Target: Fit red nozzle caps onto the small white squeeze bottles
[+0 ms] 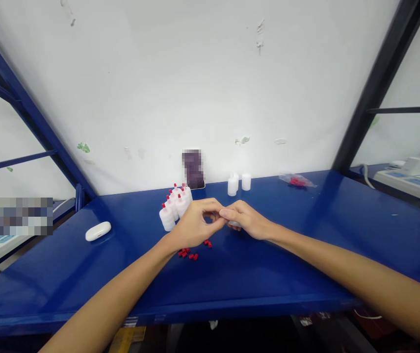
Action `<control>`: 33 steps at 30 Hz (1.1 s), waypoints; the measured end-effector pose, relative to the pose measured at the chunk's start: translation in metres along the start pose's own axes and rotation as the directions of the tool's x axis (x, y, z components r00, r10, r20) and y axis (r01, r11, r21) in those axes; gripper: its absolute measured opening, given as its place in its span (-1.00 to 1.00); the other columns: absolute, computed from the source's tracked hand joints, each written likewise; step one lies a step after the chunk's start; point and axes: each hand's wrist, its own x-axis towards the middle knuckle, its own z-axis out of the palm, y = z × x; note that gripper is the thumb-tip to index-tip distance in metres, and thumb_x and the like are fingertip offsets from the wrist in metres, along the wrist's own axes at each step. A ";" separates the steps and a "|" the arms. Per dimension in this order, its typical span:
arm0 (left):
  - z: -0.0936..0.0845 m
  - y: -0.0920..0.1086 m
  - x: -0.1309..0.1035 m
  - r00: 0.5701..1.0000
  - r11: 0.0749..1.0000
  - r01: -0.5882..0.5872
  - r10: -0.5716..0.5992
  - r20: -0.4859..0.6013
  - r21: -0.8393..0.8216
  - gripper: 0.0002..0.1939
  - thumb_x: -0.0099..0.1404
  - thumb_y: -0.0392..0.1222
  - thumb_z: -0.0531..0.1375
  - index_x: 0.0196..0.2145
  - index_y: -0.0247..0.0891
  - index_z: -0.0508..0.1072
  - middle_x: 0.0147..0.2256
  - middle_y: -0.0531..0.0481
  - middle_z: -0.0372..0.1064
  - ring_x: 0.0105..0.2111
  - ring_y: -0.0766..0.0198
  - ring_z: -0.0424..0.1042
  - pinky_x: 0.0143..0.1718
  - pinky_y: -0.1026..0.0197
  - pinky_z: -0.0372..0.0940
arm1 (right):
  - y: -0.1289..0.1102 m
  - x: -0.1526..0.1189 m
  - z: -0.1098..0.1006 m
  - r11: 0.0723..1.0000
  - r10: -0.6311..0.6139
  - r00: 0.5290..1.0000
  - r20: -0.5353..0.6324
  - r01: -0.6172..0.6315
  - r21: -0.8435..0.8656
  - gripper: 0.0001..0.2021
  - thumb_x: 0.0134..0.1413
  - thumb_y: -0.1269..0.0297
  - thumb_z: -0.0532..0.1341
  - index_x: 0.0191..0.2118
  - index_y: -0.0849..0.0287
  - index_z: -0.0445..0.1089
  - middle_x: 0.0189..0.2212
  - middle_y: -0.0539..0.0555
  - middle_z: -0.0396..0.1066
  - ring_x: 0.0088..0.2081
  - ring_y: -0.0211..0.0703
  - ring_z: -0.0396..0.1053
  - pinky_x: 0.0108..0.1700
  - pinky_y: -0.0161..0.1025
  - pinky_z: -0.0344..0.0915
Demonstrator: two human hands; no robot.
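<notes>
Left grip (196,221): thumb and forefinger bend round into a loop, their tips meeting the right hand's fingertips; whether they pinch anything there cannot be told.
Right grip (249,220): closed on a white item (235,224), mostly hidden by the fingers; the thumb lies on top, its tip against the left fingertips.
Where the white item is: inside the right hand, above the middle of the blue table (305,274); its full shape does not show.
Red-tipped bottles (173,208): a tight group of white ones standing upright on the table, just beyond the left hand and partly covered by it.
Loose red caps (195,256): scattered on the table below the left hand, most in one small cluster, a couple lying a little farther off.
Plain white bottles (232,187): three upright near the wall (195,88), without red tips, beyond the right hand.
Clear bag (287,177): flat at the back of the table, right of the plain bottles, with red pieces (297,182) inside.
Phone (194,169): leaning on the wall behind the red-tipped bottles, its screen blurred out.
White case (98,231): rounded, lying on the table well apart from the hands, towards the left.
</notes>
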 end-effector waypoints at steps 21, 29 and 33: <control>-0.086 0.006 -0.016 0.963 0.801 0.133 -0.244 0.116 0.583 -0.83 0.28 -0.13 0.23 -0.31 -0.25 0.58 -0.41 0.01 0.51 -0.49 0.36 0.34 -0.43 0.30 0.18 | 0.003 0.005 -0.003 0.999 0.038 0.977 -0.209 -0.038 0.005 -0.57 0.28 0.05 0.00 -0.53 0.18 0.28 -0.69 -0.07 0.18 -0.63 -0.29 0.18 -0.50 -0.31 0.12; -0.067 -0.005 -0.023 0.865 0.467 0.210 -0.498 0.059 0.859 -0.80 0.25 -0.33 0.14 -0.26 -0.24 0.56 -0.34 -0.12 0.53 -0.35 0.10 0.49 -0.40 0.20 0.19 | 0.009 0.008 -0.004 0.971 0.131 0.956 -0.263 -0.070 0.228 -0.44 0.23 -0.18 0.00 -0.57 0.18 0.25 -0.69 -0.03 0.21 -0.65 -0.29 0.20 -0.56 -0.32 0.14; -0.065 -0.011 -0.024 0.868 0.479 0.201 -0.491 0.071 0.854 -0.77 0.26 -0.32 0.13 -0.17 -0.24 0.53 -0.27 -0.14 0.53 -0.28 0.06 0.51 -0.35 0.18 0.24 | 0.013 0.011 -0.002 0.955 0.166 0.918 -0.361 -0.058 0.292 -0.47 0.08 -0.23 0.16 -0.58 0.17 0.23 -0.70 -0.06 0.20 -0.68 -0.32 0.17 -0.59 -0.32 0.12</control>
